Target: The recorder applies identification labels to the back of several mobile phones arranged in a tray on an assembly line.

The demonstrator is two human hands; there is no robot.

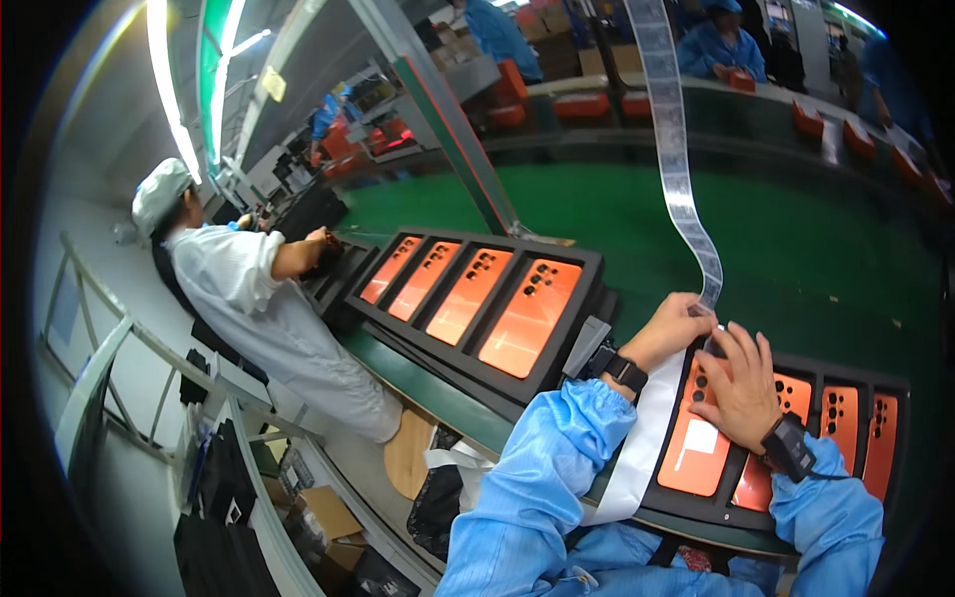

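Note:
A long clear strip of film labels (pixel 674 169) hangs down from above, and its lower end is pinched in the fingers of my left hand (pixel 668 330). Close beside it, my right hand (pixel 744 390) lies with fingers spread over the camera end of an orange phone (pixel 688 460). That phone, with a small white square on its back, sits in a black foam tray (pixel 711 505) holding several more orange phones (pixel 841 418). My right fingers partly hide its lenses. A white strip of paper or film (pixel 637 453) runs beneath my left wrist.
To the left, another black tray (pixel 468 360) of orange phones rests on stacked trays. A co-worker in white (pixel 269 308) stands farther left. Behind is a green conveyor surface (pixel 597 214) with a slanting metal post (pixel 453 139). People in blue and orange boxes (pixel 577 106) are across it.

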